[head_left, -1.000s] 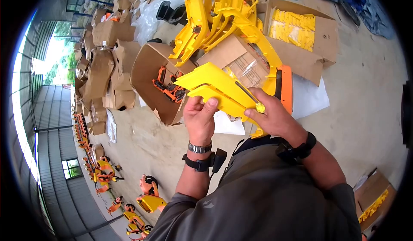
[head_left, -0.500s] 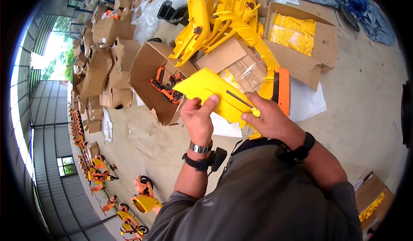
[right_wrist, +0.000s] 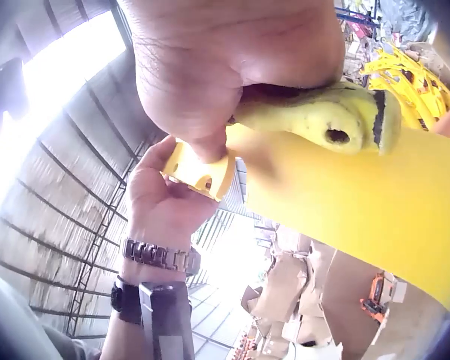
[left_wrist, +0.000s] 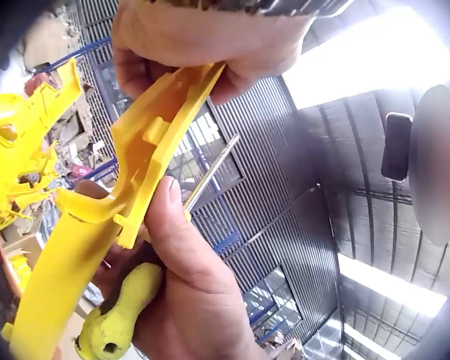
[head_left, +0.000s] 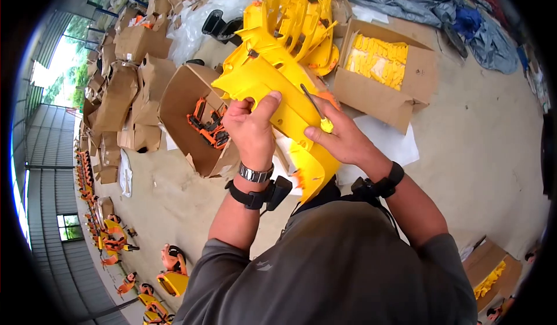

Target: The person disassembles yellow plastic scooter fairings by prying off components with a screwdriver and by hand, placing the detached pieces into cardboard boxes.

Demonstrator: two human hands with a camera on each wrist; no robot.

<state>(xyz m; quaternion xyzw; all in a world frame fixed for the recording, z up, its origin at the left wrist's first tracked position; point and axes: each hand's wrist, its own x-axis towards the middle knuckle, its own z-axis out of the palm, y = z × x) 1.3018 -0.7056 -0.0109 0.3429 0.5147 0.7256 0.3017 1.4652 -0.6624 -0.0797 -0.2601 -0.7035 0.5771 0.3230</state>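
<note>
My left hand (head_left: 250, 125) grips the left end of a smooth yellow plastic panel (head_left: 255, 78), thumb on top. My right hand (head_left: 345, 136) grips a screwdriver (head_left: 326, 126) with a worn yellow handle, its thumb pressing against the panel's right part. The metal shaft (left_wrist: 213, 172) points away from the handle and stays beside the panel in the left wrist view. A larger curved yellow cover (head_left: 318, 171) lies close under the panel, near the person's waist. In the right wrist view this cover (right_wrist: 360, 202) runs below the screwdriver handle.
An open carton (head_left: 177, 107) with orange and black parts stands at left. Another carton (head_left: 377, 96) holds small yellow pieces. Yellow covers (head_left: 301, 29) are piled ahead, beside black parts (head_left: 220, 26). Scooters (head_left: 173, 270) line the floor at left; one more carton (head_left: 484, 270) stands at lower right.
Both hands have moved up and left in the head view with the panel and screwdriver. The panel now overlaps the larger yellow cover. The head view has shifted slightly.
</note>
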